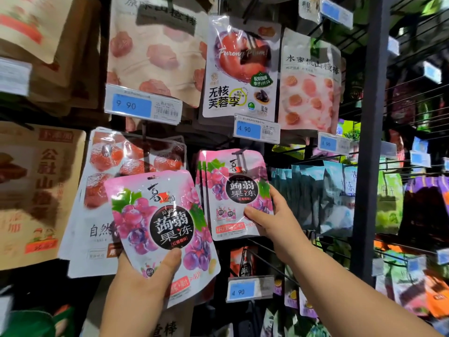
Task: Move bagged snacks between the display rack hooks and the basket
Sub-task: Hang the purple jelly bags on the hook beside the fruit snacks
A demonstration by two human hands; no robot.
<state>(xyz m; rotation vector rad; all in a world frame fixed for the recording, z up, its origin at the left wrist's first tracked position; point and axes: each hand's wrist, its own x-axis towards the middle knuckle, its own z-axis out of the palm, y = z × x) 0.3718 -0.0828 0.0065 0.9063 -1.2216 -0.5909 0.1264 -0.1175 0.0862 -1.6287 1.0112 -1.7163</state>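
The left hand (145,276) grasps a pink grape konjac jelly bag (160,222) by its lower edge, thumb pressed on the front and fingers hidden behind it. The bag stands upright above the hand, clear of the rack and overlapping a white bag of red fruit (109,166) behind it. The right hand (272,222) pinches the lower right corner of a second, matching pink jelly bag (233,190), which rises up and to the left of the hand; its top meets a dark rack hook (239,156), with more of the same bags stacked behind. Below this hand hangs a blue 4.90 price tag (250,289). Just right of it hang blue bags (311,195).
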